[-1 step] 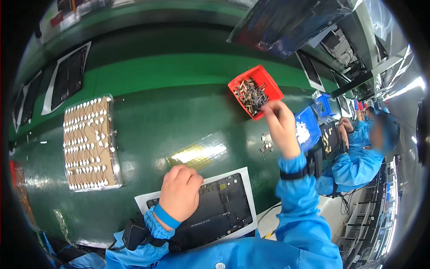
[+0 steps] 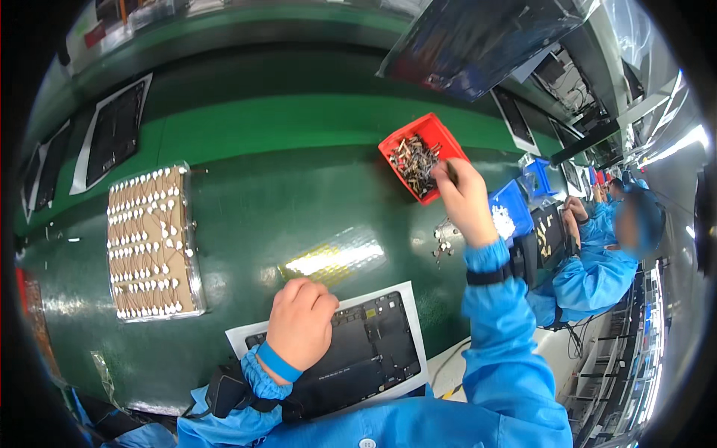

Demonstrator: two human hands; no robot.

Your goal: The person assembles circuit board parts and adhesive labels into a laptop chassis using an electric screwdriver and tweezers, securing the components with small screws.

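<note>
My right hand (image 2: 467,205) is at the near right edge of a red bin (image 2: 450,140), thumb and fingers pinched on a small dark part (image 2: 452,173). Inside the bin lies a heap of small dark, silver and copper-coloured parts (image 2: 414,160). My left hand (image 2: 300,317) rests with curled fingers over the upper left edge of a black tablet housing (image 2: 388,336); whatever its fingertips hold, if anything, is hidden. Under the housing lies a white sheet (image 2: 418,328).
A blue bin (image 2: 523,200) of white pieces stands right of the red one. Small wired parts (image 2: 443,243) lie nearby. At left is a clear tray (image 2: 196,280) with rows of white-ended wires. A yellow perforated sheet (image 2: 321,261) lies mid-table. A co-worker (image 2: 597,276) sits at right.
My right hand has shifted slightly left and up, its fingers now over the bin's near edge, and a dark part shows in the pinch. My left hand stays in place.
</note>
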